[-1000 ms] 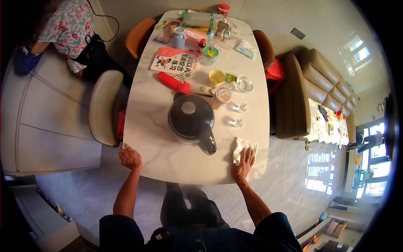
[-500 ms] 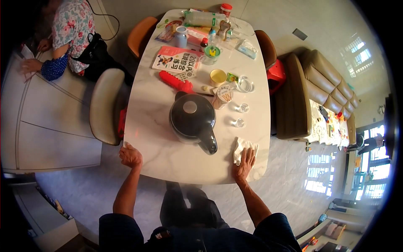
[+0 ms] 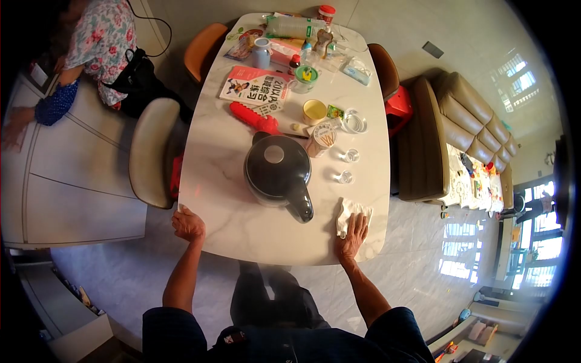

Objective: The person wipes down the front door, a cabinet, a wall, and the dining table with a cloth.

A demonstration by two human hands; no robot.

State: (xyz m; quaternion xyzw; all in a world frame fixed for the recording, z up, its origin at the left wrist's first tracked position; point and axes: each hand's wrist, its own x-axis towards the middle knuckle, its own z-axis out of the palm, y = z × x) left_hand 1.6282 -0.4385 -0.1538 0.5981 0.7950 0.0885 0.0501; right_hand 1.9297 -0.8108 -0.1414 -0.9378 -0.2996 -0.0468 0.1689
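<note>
My right hand (image 3: pixel 352 237) lies flat, fingers stretched out, on a crumpled white cloth (image 3: pixel 345 212) near the right front corner of the marble-patterned table (image 3: pixel 242 233). Whether the cloth is fabric or paper I cannot tell. At the left front edge my left hand (image 3: pixel 189 224) is closed, its curled fingers resting on the table's rim. Between and beyond my hands stands a big dark-lidded kettle (image 3: pixel 275 169), its handle pointing towards my right hand. Two small clear glasses (image 3: pixel 345 177) stand past the cloth, close to a paper-lidded cup (image 3: pixel 322 138).
Farther back are a red toothed toy-like object (image 3: pixel 254 118), a workbook (image 3: pixel 254 86), a yellow cup (image 3: pixel 314 111), a green-lidded jar (image 3: pixel 304 78) and a blue bottle (image 3: pixel 261 54). A chair (image 3: pixel 154 154) stands left. Another person (image 3: pixel 100 48) works at a counter; a sofa (image 3: pixel 423 145) stands right.
Both my hands and the cloth stay in place. At the left, the other person's arm has moved outward and down along the counter.
</note>
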